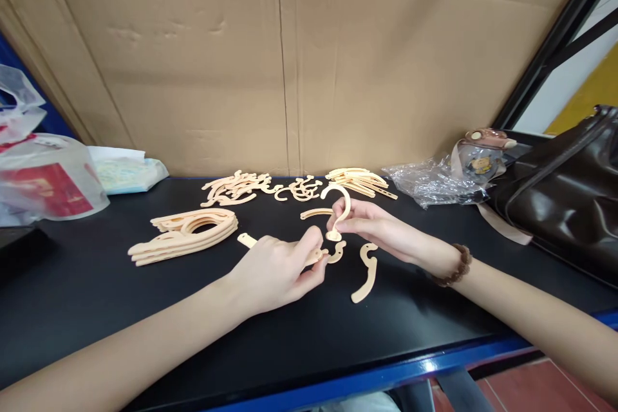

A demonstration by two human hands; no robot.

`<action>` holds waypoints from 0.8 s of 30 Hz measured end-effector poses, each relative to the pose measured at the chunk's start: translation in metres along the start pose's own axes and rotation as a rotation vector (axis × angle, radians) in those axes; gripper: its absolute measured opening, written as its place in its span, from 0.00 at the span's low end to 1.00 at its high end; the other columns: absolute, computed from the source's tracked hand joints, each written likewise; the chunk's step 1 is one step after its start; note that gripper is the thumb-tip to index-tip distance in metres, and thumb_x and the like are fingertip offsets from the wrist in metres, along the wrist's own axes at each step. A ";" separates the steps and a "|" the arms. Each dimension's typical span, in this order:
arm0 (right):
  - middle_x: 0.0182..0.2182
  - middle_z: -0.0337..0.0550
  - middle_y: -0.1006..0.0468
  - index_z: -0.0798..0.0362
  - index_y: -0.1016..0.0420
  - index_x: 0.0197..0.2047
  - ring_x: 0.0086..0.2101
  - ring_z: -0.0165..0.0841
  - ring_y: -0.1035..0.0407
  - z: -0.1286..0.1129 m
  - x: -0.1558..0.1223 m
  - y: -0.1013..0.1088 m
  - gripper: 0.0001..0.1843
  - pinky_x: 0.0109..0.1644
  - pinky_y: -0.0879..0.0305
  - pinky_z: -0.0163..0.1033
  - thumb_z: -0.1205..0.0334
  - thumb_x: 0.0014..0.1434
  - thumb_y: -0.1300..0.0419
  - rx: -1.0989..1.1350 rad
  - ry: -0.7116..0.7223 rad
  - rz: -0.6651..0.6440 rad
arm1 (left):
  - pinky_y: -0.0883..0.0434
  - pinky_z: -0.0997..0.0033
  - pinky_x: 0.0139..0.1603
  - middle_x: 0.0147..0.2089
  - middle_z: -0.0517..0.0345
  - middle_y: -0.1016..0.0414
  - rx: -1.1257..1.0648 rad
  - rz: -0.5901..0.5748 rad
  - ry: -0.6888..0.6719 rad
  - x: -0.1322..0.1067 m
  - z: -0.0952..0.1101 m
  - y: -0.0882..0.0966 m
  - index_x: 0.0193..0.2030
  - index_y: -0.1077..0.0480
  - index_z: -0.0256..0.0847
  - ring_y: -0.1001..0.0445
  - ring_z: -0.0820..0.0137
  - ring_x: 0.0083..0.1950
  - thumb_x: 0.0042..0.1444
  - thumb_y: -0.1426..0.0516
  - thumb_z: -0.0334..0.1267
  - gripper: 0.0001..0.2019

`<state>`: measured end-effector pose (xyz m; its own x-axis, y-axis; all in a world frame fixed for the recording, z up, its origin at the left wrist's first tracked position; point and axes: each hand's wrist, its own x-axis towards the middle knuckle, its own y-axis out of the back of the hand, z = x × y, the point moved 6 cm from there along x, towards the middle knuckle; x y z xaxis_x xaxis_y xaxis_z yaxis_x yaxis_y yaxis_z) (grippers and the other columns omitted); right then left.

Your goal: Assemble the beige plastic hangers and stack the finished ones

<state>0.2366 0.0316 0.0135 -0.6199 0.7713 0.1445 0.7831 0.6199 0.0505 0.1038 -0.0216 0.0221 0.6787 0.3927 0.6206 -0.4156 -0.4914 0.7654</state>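
Between the fingers of my right hand is a cream plastic hanger hook, raised above the table with its curve upward. My left hand is closed around a flat cream hanger bar; one end sticks out past the knuckles, and the fingers hide its middle. The hook's base is close to the left fingertips, and I cannot tell whether they touch. A small curved hanger piece shows just beyond those fingertips. On the table below my right hand lies a curved hanger arm. Another arm lies behind the hands.
Folded hangers are stacked at left. Along the back are piles of hanger arms, hooks and straight bars. Plastic bags stand far left. Clear wrapping and a dark leather bag occupy the right. Cardboard rises behind.
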 end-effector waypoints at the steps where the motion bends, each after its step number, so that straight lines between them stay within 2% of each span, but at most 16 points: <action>1: 0.34 0.36 0.27 0.52 0.35 0.37 0.37 0.28 0.34 0.000 0.000 -0.001 0.08 0.46 0.41 0.35 0.64 0.57 0.37 0.007 -0.001 -0.012 | 0.48 0.78 0.13 0.16 0.74 0.44 0.000 0.011 0.008 0.000 -0.001 0.001 0.35 0.44 0.42 0.43 0.77 0.12 0.63 0.53 0.34 0.04; 5: 0.33 0.36 0.26 0.53 0.35 0.36 0.35 0.28 0.33 -0.001 -0.002 -0.005 0.09 0.44 0.40 0.35 0.63 0.57 0.37 0.001 0.009 -0.053 | 0.47 0.79 0.13 0.16 0.74 0.43 -0.020 0.087 -0.015 0.001 0.000 0.008 0.35 0.44 0.41 0.43 0.78 0.12 0.62 0.52 0.34 0.03; 7: 0.33 0.37 0.27 0.53 0.36 0.35 0.36 0.28 0.32 -0.002 -0.002 -0.006 0.10 0.43 0.39 0.35 0.64 0.56 0.36 0.005 0.000 -0.052 | 0.45 0.80 0.13 0.17 0.73 0.40 -0.038 0.116 -0.046 0.001 0.001 0.012 0.40 0.41 0.39 0.42 0.78 0.12 0.62 0.52 0.34 0.02; 11: 0.33 0.36 0.26 0.53 0.37 0.33 0.35 0.26 0.31 -0.002 -0.002 -0.007 0.11 0.42 0.37 0.33 0.68 0.55 0.36 0.068 0.001 -0.056 | 0.43 0.80 0.14 0.18 0.72 0.35 -0.037 0.125 -0.062 0.001 0.004 0.013 0.52 0.42 0.32 0.40 0.78 0.13 0.62 0.51 0.36 0.13; 13: 0.34 0.37 0.24 0.53 0.37 0.34 0.36 0.26 0.30 -0.002 -0.002 -0.007 0.11 0.43 0.36 0.34 0.68 0.55 0.36 0.075 0.022 -0.069 | 0.42 0.80 0.15 0.19 0.71 0.33 -0.039 0.135 -0.045 0.002 0.003 0.014 0.49 0.40 0.34 0.38 0.79 0.13 0.62 0.50 0.37 0.11; 16: 0.34 0.39 0.22 0.53 0.37 0.34 0.35 0.28 0.28 -0.001 -0.003 -0.006 0.11 0.43 0.33 0.36 0.68 0.55 0.36 0.093 0.050 -0.093 | 0.44 0.79 0.15 0.18 0.72 0.36 -0.057 0.116 -0.019 0.004 0.001 0.013 0.38 0.39 0.39 0.39 0.79 0.14 0.62 0.49 0.38 0.05; 19: 0.34 0.40 0.21 0.53 0.38 0.33 0.34 0.29 0.26 0.001 -0.003 -0.008 0.12 0.42 0.32 0.36 0.69 0.55 0.35 0.125 0.053 -0.124 | 0.48 0.79 0.15 0.17 0.73 0.42 -0.106 0.069 0.003 0.006 -0.001 0.010 0.28 0.43 0.41 0.42 0.80 0.14 0.62 0.48 0.38 0.11; 24: 0.34 0.40 0.19 0.53 0.38 0.32 0.34 0.28 0.26 0.007 -0.001 -0.012 0.14 0.41 0.33 0.34 0.71 0.53 0.34 0.139 0.022 -0.146 | 0.50 0.79 0.16 0.16 0.73 0.47 -0.185 0.052 0.032 0.004 -0.002 0.006 0.26 0.48 0.42 0.45 0.81 0.14 0.60 0.46 0.43 0.17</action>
<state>0.2275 0.0241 0.0061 -0.7236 0.6698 0.1669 0.6698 0.7397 -0.0646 0.1024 -0.0212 0.0293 0.6352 0.3963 0.6629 -0.5557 -0.3616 0.7486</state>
